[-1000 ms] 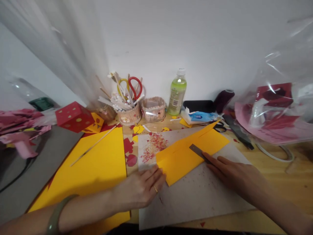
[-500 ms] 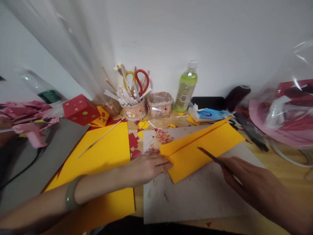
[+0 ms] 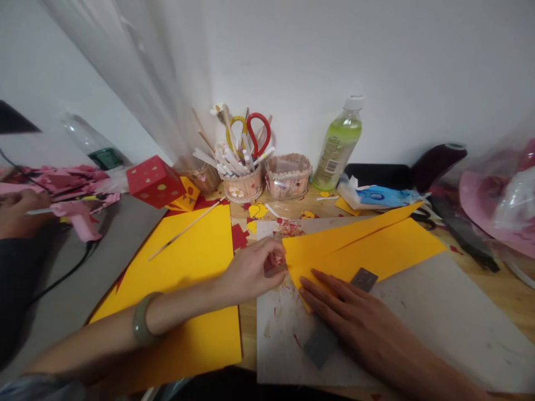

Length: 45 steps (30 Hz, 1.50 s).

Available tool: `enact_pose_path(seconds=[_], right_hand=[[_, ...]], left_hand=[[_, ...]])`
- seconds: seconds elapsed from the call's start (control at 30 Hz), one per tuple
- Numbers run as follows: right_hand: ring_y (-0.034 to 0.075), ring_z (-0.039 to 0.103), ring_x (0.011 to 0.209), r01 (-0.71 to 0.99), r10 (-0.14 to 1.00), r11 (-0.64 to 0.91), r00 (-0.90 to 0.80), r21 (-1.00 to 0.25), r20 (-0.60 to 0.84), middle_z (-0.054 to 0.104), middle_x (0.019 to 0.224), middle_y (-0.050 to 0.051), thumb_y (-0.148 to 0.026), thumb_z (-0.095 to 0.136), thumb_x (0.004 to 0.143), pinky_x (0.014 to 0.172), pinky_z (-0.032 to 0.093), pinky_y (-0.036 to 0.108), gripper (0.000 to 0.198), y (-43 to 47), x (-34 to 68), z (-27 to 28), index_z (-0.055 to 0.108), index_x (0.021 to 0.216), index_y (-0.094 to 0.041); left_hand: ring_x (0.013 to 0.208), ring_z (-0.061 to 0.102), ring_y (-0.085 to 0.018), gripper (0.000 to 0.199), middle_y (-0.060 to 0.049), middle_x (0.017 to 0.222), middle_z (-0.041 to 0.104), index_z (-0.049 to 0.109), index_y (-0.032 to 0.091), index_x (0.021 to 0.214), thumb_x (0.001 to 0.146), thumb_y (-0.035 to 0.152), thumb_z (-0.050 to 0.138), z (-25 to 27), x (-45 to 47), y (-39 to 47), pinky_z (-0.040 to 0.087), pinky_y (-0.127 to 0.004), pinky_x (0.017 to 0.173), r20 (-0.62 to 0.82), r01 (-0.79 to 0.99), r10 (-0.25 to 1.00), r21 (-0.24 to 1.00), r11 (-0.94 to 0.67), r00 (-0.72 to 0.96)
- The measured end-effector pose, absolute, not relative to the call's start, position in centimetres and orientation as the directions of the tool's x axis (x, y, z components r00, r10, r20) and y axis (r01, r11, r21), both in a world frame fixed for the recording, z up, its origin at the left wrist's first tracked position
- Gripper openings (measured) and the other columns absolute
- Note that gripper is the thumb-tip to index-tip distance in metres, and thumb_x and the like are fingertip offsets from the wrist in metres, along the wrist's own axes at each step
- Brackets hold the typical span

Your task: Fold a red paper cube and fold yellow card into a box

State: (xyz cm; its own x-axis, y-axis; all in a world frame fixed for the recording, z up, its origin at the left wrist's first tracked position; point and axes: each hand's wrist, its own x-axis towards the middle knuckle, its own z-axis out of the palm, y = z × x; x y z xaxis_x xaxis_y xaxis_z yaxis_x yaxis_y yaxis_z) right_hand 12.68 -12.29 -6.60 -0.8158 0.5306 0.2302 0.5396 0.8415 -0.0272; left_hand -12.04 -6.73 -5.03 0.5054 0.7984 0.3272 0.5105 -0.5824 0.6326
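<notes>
A folded sheet of yellow card (image 3: 393, 245) lies slanted over a grey board (image 3: 418, 323), its upper flap raised along the crease. My left hand (image 3: 254, 267), with thumb and forefinger curled round, pinches the card's left end. My right hand (image 3: 346, 306) presses down on the near left part of the card with fingers stretched out. A dark grey flat strip (image 3: 365, 279) sticks out on both sides of the right hand, tucked against the palm. The right thumb is hidden beneath the hand.
At left, a person's hand (image 3: 23, 214) is beside a pink glue gun (image 3: 77, 220). A larger yellow sheet (image 3: 200, 245) bears a thin stick (image 3: 186, 231). Behind stand a red box (image 3: 152, 181), a pen basket (image 3: 240, 186), a green drink bottle (image 3: 338, 147) and a wipes pack (image 3: 380, 196).
My right hand has moved left from holding the strip over the card to pressing flat on it. My left hand has shifted up to the card's end. The view has turned slightly left.
</notes>
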Motion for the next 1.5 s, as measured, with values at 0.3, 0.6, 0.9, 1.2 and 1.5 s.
enact_pose_path(seconds=[0.3,0.6,0.9,1.2,1.5], right_hand=[[0.025,0.037,0.131,0.537,0.518,0.843,-0.821,0.019,0.239,0.046,0.137,0.012,-0.005,0.035,0.085,0.091,0.051,0.043,0.056,-12.1,12.6,-6.2,0.035,0.140,-0.015],[0.022,0.037,0.131,0.503,0.487,0.864,-0.841,0.009,0.236,0.041,0.141,0.009,-0.006,0.035,0.087,0.094,0.049,0.040,0.057,-11.7,12.5,-5.8,0.030,0.143,-0.015],[0.023,0.039,0.129,0.477,0.459,0.877,-0.869,0.060,0.186,0.038,0.143,0.008,-0.007,0.035,0.086,0.092,0.051,0.040,0.058,-11.5,12.3,-5.6,0.029,0.143,-0.015],[0.020,0.037,0.131,0.480,0.469,0.877,-0.861,0.008,0.197,0.039,0.142,0.007,-0.006,0.036,0.087,0.093,0.050,0.036,0.060,-11.5,12.5,-5.4,0.027,0.144,-0.018],[0.019,0.032,0.133,0.444,0.449,0.893,-0.884,-0.072,0.132,0.041,0.140,0.004,-0.004,0.037,0.085,0.097,0.047,0.038,0.056,-10.9,12.4,-5.2,0.038,0.139,-0.020]], left_hand=[[0.061,0.054,-0.010,0.029,0.009,0.064,0.051,0.045,0.020,0.095,0.076,0.006,0.062,-4.9,-10.7,-6.1,0.038,-0.020,0.057,0.064,0.520,0.911,0.803,-0.290,0.408],[0.063,0.051,-0.009,0.023,0.007,0.067,0.050,0.045,0.019,0.084,0.076,0.004,0.062,-5.5,-10.8,-6.0,0.036,-0.019,0.059,0.090,0.464,0.897,0.831,-0.307,0.432],[0.061,0.050,-0.009,0.021,0.007,0.065,0.050,0.046,0.019,0.079,0.076,0.005,0.062,-5.4,-10.8,-6.1,0.035,-0.019,0.057,0.082,0.475,0.900,0.827,-0.301,0.428],[0.060,0.048,-0.009,0.017,0.006,0.064,0.051,0.052,0.017,0.070,0.073,0.001,0.059,-5.3,-10.8,-5.6,0.035,-0.018,0.056,0.093,0.480,0.885,0.811,-0.333,0.456],[0.060,0.053,-0.008,0.017,0.005,0.066,0.056,0.055,0.015,0.071,0.073,-0.002,0.056,-5.9,-10.9,-5.4,0.040,-0.016,0.056,0.213,0.446,0.840,0.768,-0.460,0.500]])
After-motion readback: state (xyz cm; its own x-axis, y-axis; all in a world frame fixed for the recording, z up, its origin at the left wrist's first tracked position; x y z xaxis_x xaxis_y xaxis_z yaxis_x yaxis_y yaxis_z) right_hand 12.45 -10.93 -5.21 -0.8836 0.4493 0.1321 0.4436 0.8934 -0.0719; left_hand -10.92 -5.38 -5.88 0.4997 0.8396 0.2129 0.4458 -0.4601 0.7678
